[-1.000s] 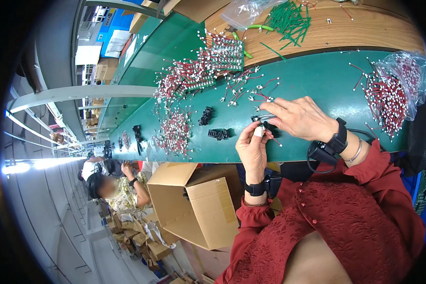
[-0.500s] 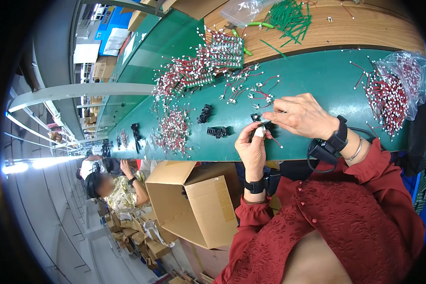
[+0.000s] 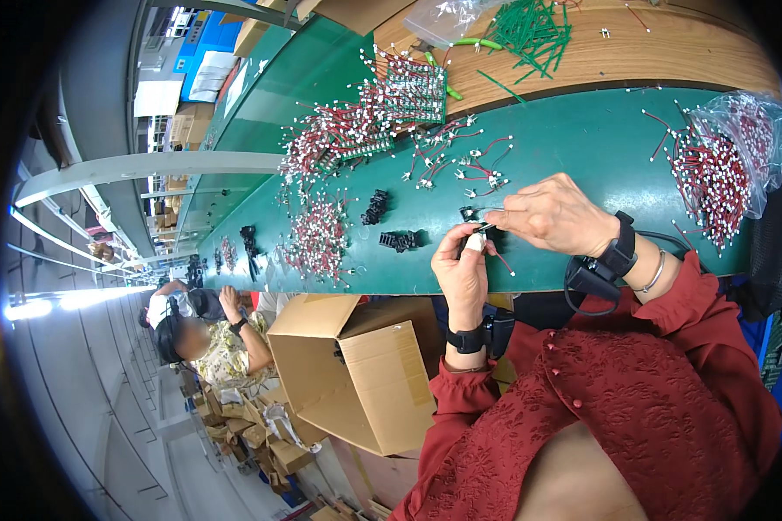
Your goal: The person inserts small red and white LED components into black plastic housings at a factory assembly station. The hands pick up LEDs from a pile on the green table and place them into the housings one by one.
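My left hand (image 3: 460, 271) is closed in a pinch near the front edge of the green bench. Between its thumb and fingers is a small dark part, and a short red wire lead (image 3: 504, 262) with a white end trails out beside it. There is a white wrap (image 3: 476, 242) on the thumb. Close by on the right, my right hand (image 3: 558, 213) pinches a thin dark tool whose tip meets the held part. Its exact kind is too small to make out. Just beyond the fingers, a black part (image 3: 468, 213) lies on the bench.
Black plastic parts (image 3: 400, 241) and loose red-wire leads (image 3: 487, 169) lie left of and beyond my hands. Circuit boards with wires (image 3: 417, 95) are farther back. A bag of leads (image 3: 743, 148) sits right. An open carton (image 3: 382, 382) stands beside the bench; another person (image 3: 226, 347) sits beyond.
My right hand has shifted slightly, its fingers drawing together around the thin tool. My left hand stays nearly in place with the small part.
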The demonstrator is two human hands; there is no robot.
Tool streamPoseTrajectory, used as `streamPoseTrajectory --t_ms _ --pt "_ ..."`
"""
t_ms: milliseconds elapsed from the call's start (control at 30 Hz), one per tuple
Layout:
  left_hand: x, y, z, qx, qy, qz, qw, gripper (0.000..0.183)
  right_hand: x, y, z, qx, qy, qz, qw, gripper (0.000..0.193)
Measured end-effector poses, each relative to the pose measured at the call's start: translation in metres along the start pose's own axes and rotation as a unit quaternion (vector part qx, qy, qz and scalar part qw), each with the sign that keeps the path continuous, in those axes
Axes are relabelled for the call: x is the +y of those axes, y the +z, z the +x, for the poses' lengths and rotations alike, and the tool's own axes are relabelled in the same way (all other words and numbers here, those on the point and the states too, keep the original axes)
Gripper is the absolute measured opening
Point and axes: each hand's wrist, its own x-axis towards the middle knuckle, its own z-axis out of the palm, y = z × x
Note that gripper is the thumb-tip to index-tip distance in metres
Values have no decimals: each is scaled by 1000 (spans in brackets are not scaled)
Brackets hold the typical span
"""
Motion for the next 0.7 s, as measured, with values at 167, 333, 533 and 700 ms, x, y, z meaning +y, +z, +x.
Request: streamPoseTrajectory --t_ms 167,333,533,700 --pt "-1 -3 1 -6 8 3 1000 15 -1 2 -2 -37 60 90 993 15" --pt "-2 -2 0 4 36 44 998 17 -3 6 -4 -78 159 190 966 17" --pt "0 1 0 24 19 54 998 19 -10 9 -5 -80 208 216 951 16" --pt "1 1 -2 34 3 59 998 17 -17 10 -9 -11 55 2 998 16"
